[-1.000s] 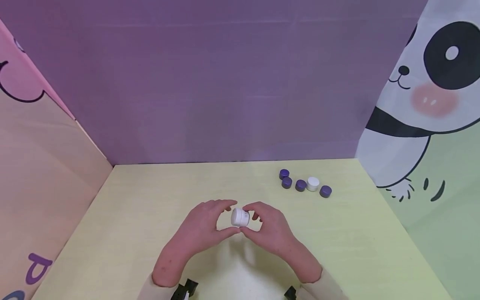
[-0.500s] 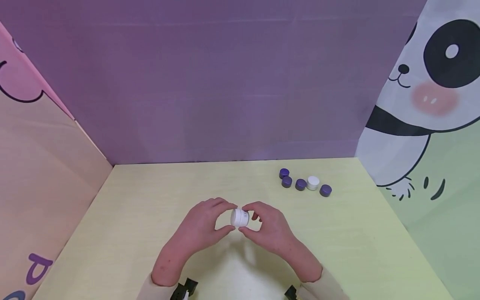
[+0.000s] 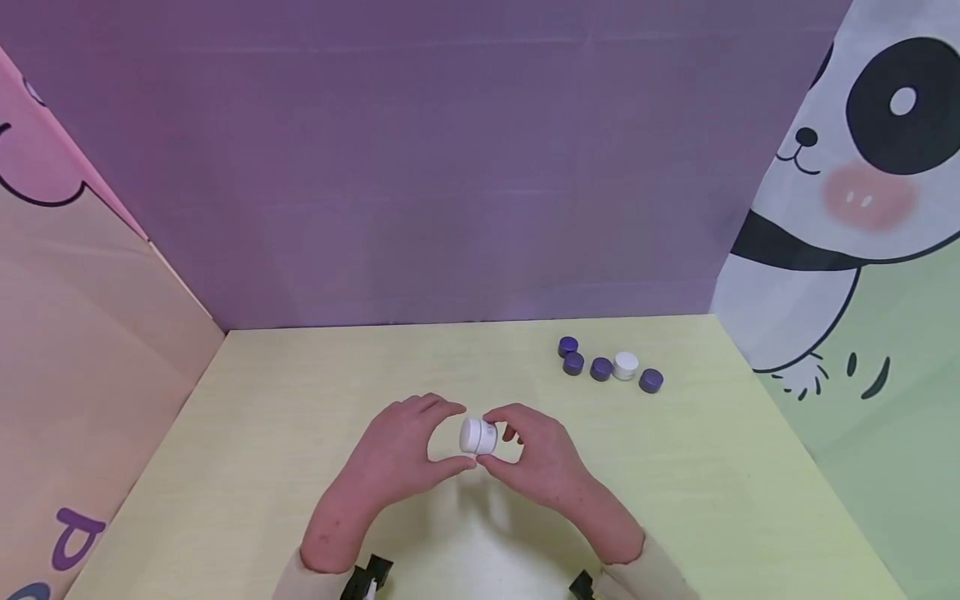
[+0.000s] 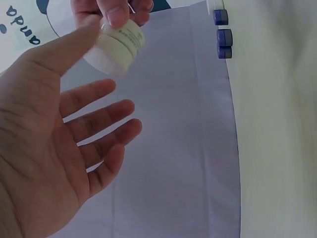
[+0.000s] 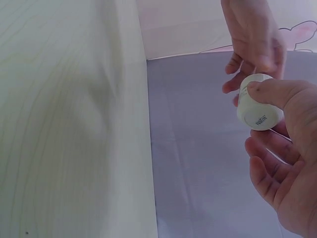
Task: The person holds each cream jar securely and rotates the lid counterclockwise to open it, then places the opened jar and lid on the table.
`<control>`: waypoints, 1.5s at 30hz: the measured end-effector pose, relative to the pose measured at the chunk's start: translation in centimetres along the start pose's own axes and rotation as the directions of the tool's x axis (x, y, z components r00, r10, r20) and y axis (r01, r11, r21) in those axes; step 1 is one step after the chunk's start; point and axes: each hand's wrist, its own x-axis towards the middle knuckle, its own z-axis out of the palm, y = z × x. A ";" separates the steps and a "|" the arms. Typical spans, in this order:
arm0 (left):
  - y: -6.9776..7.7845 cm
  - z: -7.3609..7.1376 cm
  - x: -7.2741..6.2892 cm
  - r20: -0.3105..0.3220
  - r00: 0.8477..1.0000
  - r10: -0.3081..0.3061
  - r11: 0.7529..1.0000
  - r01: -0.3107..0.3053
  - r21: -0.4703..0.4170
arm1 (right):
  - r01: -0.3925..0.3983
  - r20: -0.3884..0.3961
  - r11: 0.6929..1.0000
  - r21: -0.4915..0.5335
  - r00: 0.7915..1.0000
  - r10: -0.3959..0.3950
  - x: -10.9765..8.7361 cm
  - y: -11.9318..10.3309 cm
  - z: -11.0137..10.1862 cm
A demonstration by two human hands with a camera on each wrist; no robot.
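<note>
A small white lidded jar (image 3: 478,436) is held up sideways above the table between both hands. My right hand (image 3: 536,450) pinches its body between thumb and fingers; the right wrist view shows dark print on the jar's base (image 5: 260,120). My left hand (image 3: 401,446) is spread around the lid end, thumb below and index finger above in the head view. Its fingers (image 4: 99,129) are extended apart in the left wrist view, with the thumb overlapping the jar (image 4: 116,47) there.
On the table (image 3: 300,392), at the back right, several small purple round containers (image 3: 601,369) stand near a white round one (image 3: 626,366). A purple backdrop (image 3: 465,167) rises behind the table, with a panda-printed panel (image 3: 870,200) on the right.
My left thumb and index finger closed in on the lid half a second ago and have since spread apart. The right hand's pinch on the jar stays nearly the same.
</note>
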 end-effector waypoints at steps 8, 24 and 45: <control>-0.1 0.1 0.2 -0.043 0.992 0.121 0.993 -0.122 -0.010 | -0.003 0.002 1.000 0.009 1.000 0.003 0.0 0.1 0.0; 0.2 0.3 0.0 -0.034 0.999 0.043 0.999 -0.042 0.026 | 0.003 0.002 1.000 0.007 1.000 -0.003 -0.1 0.1 0.1; 0.2 0.1 0.2 -0.054 0.989 0.135 0.991 -0.136 -0.005 | 0.002 0.011 1.000 0.010 1.000 -0.002 -0.1 0.1 0.2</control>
